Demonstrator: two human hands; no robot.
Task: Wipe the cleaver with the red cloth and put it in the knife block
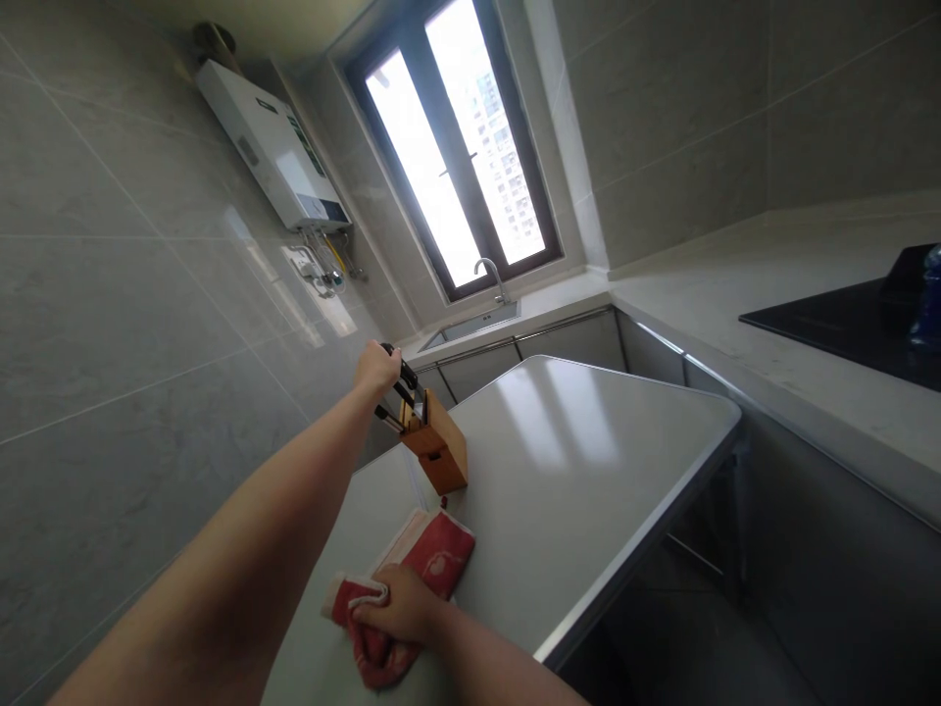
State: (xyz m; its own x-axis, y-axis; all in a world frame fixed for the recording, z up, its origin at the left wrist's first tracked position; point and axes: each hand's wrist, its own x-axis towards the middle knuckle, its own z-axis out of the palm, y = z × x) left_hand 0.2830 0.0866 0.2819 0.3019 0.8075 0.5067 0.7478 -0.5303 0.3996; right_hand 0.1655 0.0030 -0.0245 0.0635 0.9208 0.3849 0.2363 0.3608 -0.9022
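My left hand [377,369] is closed around the black handle of a knife [409,375]. Its blade shows only in part at the top of a wooden knife block [445,446], and I cannot tell how deep it sits. More dark handles stick out of the block beside it. My right hand [409,606] is closed on a folded red and white towel [445,551], pressing and bunching it on the white folding table [588,510]. A small dark red object [444,502] lies between the towel and the block.
A sink [470,327] with a curved faucet [491,275] is under the window. Along the right runs a counter [698,265] with a black cooktop [860,319] and a blue bottle [929,299]. A water heater [272,147] hangs on the left wall.
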